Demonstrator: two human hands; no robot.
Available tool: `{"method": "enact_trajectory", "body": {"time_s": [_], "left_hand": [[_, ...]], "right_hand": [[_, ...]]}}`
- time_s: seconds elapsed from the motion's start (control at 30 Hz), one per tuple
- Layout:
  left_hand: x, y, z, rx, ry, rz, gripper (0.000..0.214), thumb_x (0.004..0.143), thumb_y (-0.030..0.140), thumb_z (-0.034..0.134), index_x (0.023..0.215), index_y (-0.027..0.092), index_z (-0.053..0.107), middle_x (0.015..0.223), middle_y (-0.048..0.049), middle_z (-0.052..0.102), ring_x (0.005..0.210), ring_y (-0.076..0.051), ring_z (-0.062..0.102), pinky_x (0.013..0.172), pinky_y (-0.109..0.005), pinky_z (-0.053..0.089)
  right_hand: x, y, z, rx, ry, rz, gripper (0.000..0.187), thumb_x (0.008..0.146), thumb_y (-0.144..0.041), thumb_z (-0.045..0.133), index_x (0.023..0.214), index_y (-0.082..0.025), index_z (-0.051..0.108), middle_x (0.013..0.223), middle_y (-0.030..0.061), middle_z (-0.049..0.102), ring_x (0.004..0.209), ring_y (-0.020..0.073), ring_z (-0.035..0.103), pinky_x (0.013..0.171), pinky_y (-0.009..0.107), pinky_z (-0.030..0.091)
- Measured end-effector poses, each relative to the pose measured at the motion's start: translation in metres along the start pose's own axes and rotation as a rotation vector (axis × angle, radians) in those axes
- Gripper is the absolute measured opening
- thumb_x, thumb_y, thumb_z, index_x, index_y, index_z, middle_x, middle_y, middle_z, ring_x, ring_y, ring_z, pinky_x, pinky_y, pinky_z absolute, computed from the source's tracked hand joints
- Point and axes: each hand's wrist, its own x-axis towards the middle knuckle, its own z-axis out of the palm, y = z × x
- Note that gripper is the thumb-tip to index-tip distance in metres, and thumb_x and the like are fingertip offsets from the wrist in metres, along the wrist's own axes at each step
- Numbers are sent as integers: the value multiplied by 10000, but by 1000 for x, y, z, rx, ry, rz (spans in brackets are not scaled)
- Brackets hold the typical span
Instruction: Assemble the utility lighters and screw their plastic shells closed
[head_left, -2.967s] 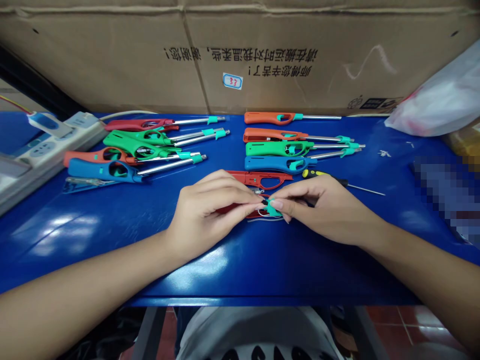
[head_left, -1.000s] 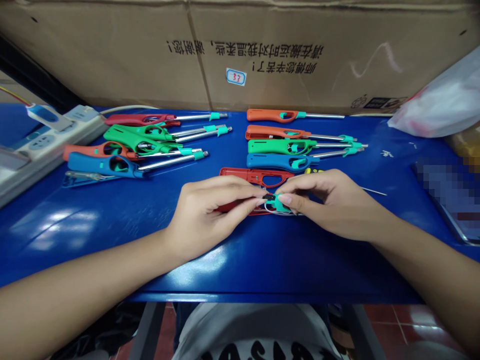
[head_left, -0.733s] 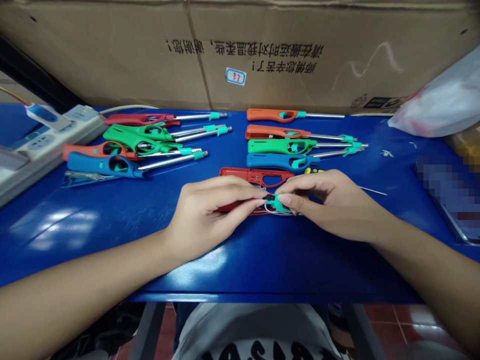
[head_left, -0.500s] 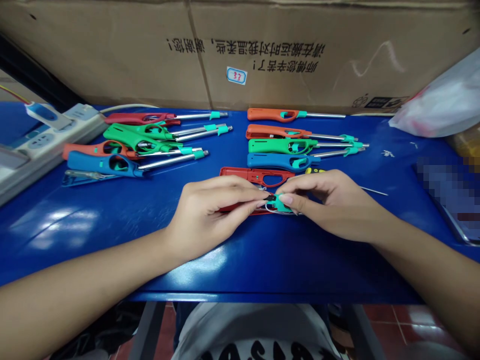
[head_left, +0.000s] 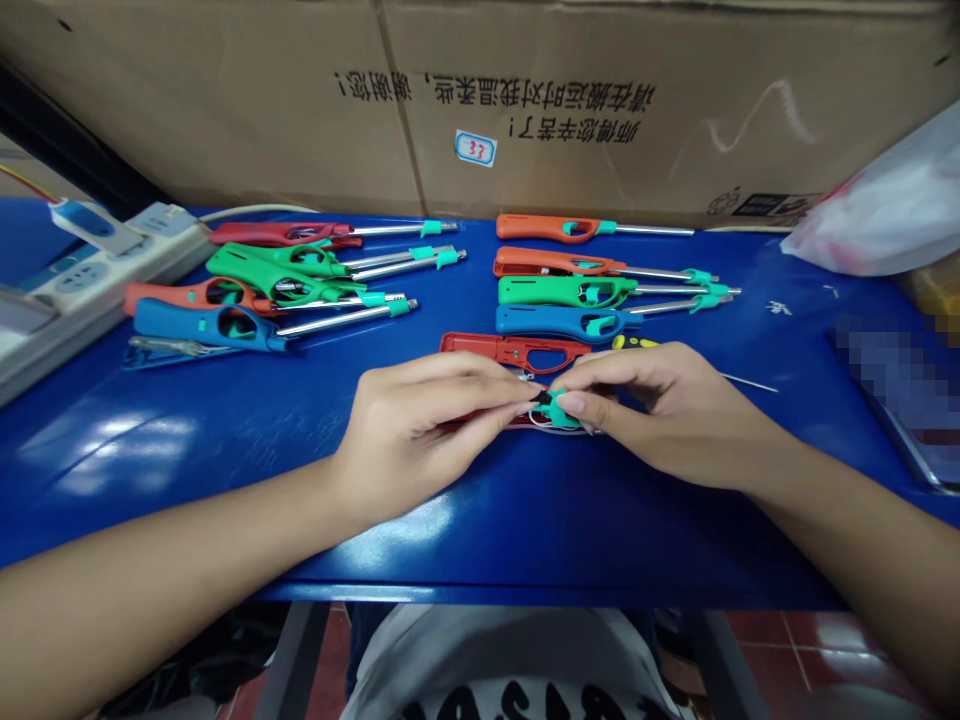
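My left hand (head_left: 420,425) and my right hand (head_left: 660,405) meet fingertip to fingertip over the blue table (head_left: 225,470). Between them they pinch a small teal trigger part (head_left: 555,408) with a black piece and a thin white wire on it. Under my fingers lies an opened red lighter shell, mostly hidden. A second red shell half (head_left: 517,350) lies just beyond my hands. Both hands are closed in a pinch.
A pile of long lighters (head_left: 277,290) lies at the back left, a neat row of lighters (head_left: 585,290) at the back middle. A yellow-handled screwdriver (head_left: 637,343) sits behind my right hand. A power strip (head_left: 90,280) is left, cardboard boxes (head_left: 480,100) behind, a plastic bag (head_left: 885,210) right.
My hands have stayed in the same pinch on the teal part, with only slight finger shifts. The view has drifted a little.
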Motion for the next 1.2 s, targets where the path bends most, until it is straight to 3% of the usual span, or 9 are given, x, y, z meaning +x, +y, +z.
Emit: {"method": "enact_trajectory", "body": {"time_s": [0.43,0.67,1.03,1.2], "left_hand": [[1,-10,1,-8,-134,-9,186,911,149,739,1076,217,793,1021,-47,817,905,-182,767,865,-318,612],[2,-4,2,-54,-96,-13,237,929,99,694,1110,223,782,971,-33,818,875,-161,770,841,-290,627],[2,-2,1,-13,-24,-48,192,895,112,744,1033,229,807,958,-22,827,819,-152,770,802,-256,637],[3,0,2,-36,-34,-93,159,893,134,754,998,235,817,929,-13,828,789,-155,772,773,-255,644]], "right_hand": [[2,-3,1,-8,6,73,262,945,-375,601,815,-209,755,645,-3,614,581,128,526,524,251,418],[-2,-1,-3,18,-10,78,309,968,-452,573,844,-232,751,794,26,692,703,159,601,579,265,471],[-2,-3,3,12,92,17,145,934,-304,651,914,-254,786,970,27,789,930,198,710,712,284,557],[-2,-4,7,133,116,84,143,912,-298,664,989,-244,772,809,11,767,678,151,690,573,256,548]]}}
